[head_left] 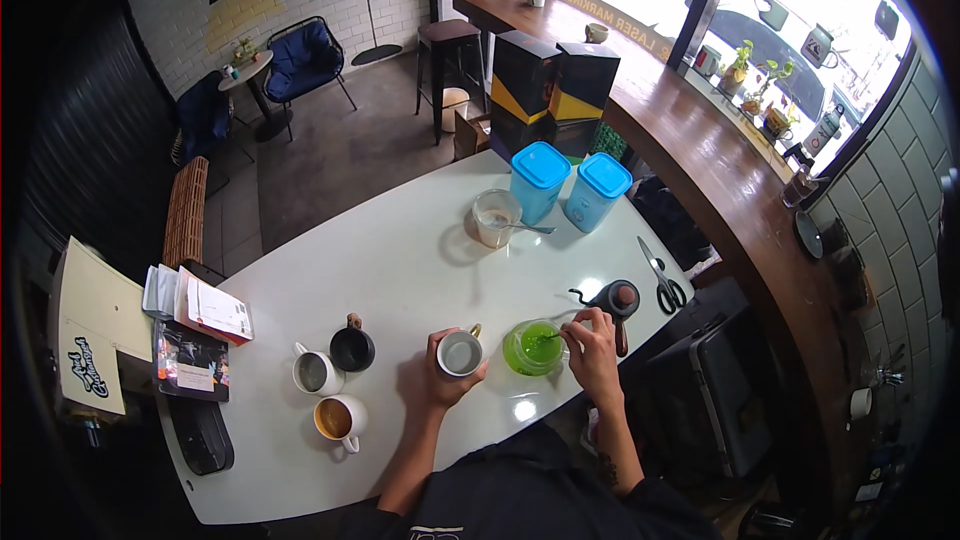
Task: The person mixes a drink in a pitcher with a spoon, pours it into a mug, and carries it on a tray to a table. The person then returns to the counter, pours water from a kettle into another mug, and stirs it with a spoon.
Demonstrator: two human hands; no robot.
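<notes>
My left hand (450,375) is wrapped round a light cup (461,352) with a gold-toned handle, near the front of the white table (420,270). To its right stands a clear glass vessel (533,348) of bright green liquid. My right hand (595,345) pinches a thin spoon-like utensil whose lower end dips into that liquid. Just behind my right hand sits a dark gooseneck kettle (617,300). Left of my left hand are a black cup (352,349), a white mug (318,372) and a white mug with brown contents (340,420).
Two blue-lidded containers (540,180) and a tub with a spoon (496,218) stand at the back. Scissors (664,278) lie near the right edge. Papers (213,307) and a black case (200,437) occupy the left. Dark boxes (552,90) rise behind the table.
</notes>
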